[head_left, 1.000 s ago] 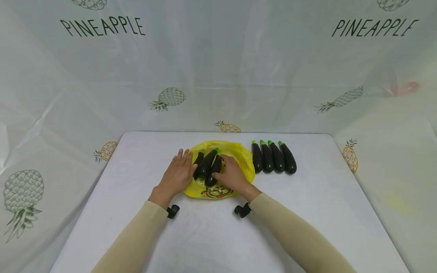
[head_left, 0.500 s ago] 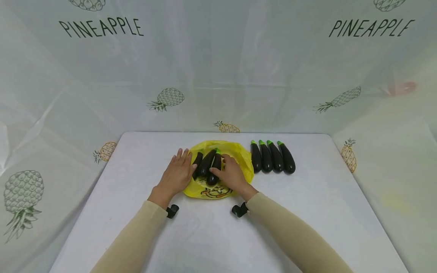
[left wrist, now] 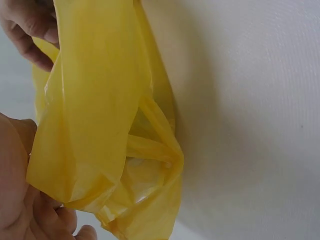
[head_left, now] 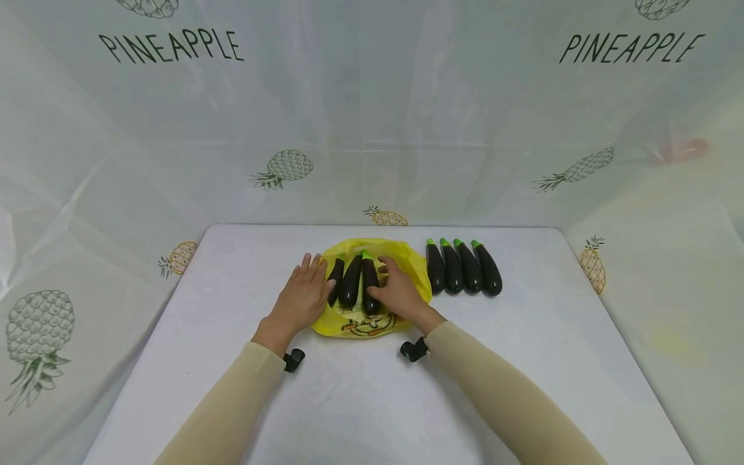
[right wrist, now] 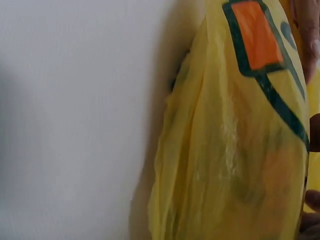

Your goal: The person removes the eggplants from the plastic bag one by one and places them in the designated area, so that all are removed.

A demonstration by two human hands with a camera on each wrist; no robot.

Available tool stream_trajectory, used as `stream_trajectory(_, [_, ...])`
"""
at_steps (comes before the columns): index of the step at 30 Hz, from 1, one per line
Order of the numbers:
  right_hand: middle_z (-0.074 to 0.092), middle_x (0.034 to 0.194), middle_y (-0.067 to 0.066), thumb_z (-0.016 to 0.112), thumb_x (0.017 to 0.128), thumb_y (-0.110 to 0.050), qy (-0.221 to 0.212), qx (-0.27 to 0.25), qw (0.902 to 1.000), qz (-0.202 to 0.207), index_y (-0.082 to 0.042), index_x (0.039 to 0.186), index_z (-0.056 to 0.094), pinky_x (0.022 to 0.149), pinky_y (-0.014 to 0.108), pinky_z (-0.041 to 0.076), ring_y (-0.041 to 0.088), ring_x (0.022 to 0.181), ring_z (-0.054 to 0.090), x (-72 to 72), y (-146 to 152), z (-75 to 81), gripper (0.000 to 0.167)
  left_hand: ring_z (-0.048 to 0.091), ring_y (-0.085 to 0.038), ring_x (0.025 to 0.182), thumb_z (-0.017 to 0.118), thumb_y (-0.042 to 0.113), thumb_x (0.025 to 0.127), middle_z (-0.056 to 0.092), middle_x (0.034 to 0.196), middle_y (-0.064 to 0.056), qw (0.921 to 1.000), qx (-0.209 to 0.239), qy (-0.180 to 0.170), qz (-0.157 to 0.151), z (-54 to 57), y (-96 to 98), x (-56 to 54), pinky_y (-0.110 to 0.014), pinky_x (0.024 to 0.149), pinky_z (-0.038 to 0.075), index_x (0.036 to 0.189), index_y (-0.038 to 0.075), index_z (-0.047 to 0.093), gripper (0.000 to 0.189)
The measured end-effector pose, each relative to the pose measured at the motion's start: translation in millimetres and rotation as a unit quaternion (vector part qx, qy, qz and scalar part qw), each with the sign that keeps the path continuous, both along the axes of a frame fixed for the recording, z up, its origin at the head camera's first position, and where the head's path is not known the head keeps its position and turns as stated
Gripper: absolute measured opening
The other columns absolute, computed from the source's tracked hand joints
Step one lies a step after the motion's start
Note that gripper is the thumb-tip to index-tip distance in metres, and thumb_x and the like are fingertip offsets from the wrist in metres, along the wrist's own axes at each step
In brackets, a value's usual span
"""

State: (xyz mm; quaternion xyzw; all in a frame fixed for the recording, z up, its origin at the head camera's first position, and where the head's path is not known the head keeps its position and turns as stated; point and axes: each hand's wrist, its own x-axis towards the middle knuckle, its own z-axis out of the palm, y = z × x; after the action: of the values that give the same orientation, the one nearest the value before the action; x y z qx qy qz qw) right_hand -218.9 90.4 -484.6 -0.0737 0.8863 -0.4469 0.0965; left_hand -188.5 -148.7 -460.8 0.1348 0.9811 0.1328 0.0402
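Three dark eggplants with green stems lie in a yellow plastic bag at the table's middle. The rightmost eggplant is held at its right side by my right hand, thumb on its lower part and fingers bent above. Beside it are the middle eggplant and the left eggplant, partly covered. My left hand rests on the bag's left edge with straight fingers. In the left wrist view the bag's yellow wall hides the eggplants; in the right wrist view its printed side does so.
Several eggplants stand in a row right of the bag, stems toward the back. The white table ends at a pineapple-print curtain behind. Small black wrist cameras hang under both sleeves.
The rightmost eggplant in the bag has turned upright and shifted slightly right with my right hand, and the gap to the middle one has widened. My left hand stays in place.
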Motion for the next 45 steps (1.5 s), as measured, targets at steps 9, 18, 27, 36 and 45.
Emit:
stream_trajectory(9, [0.057,0.149,0.015,0.077,0.097,-0.032,0.013,-0.02,0.9997,0.001,-0.015,0.161,0.04,0.105,0.05,0.056,0.033,0.13,0.062,-3.1,6,-7.1,0.075,0.005,-0.039,0.164,0.032,0.041,0.117,0.018,0.175,-0.021,1.0,0.004,-0.001,0.0,-0.9,2.2,-0.6,-0.056,0.133,0.012,0.166,-0.003,0.025,0.066])
stream_trajectory(18, [0.063,0.142,0.021,0.084,0.091,-0.045,-0.029,-0.018,0.9986,-0.041,-0.01,0.158,0.044,0.105,0.051,0.057,0.035,0.125,0.064,-7.9,-3,-4.5,0.086,0.004,-0.037,0.165,0.032,0.041,0.117,0.017,0.175,-0.02,0.9999,0.005,-0.012,0.003,0.0,4.0,0.5,-0.055,0.133,0.011,0.166,-0.001,0.025,0.066])
stream_trajectory(27, [0.068,0.131,0.021,0.085,0.09,-0.028,-0.101,-0.063,0.9926,-0.021,-0.006,0.159,0.038,0.099,0.046,0.061,0.031,0.107,0.072,-13.7,-7,-1.6,0.087,0.004,-0.037,0.164,0.033,0.041,0.117,0.017,0.175,-0.02,0.9999,0.005,-0.013,-0.002,0.7,3.5,0.3,-0.056,0.133,0.012,0.166,-0.001,0.025,0.065])
stream_trajectory(36, [0.065,0.143,0.017,0.082,0.093,-0.018,-0.168,-0.179,0.9693,0.005,-0.011,0.154,0.047,0.11,0.05,0.054,0.03,0.121,0.07,-12.8,5,1.0,0.071,0.004,-0.037,0.165,0.033,0.041,0.116,0.018,0.175,-0.019,0.9999,0.007,-0.011,0.006,-0.3,2.6,-0.3,-0.055,0.133,0.011,0.166,-0.001,0.025,0.066])
stream_trajectory(45, [0.064,0.144,0.016,0.078,0.097,-0.019,-0.097,-0.203,0.9741,0.022,-0.023,0.16,0.043,0.101,0.044,0.06,0.028,0.119,0.071,-5.0,18,4.0,0.072,0.006,-0.038,0.164,0.034,0.04,0.117,0.019,0.174,-0.021,0.9999,0.009,-0.005,0.009,-0.3,-0.3,0.2,-0.056,0.133,0.013,0.165,-0.002,0.027,0.065])
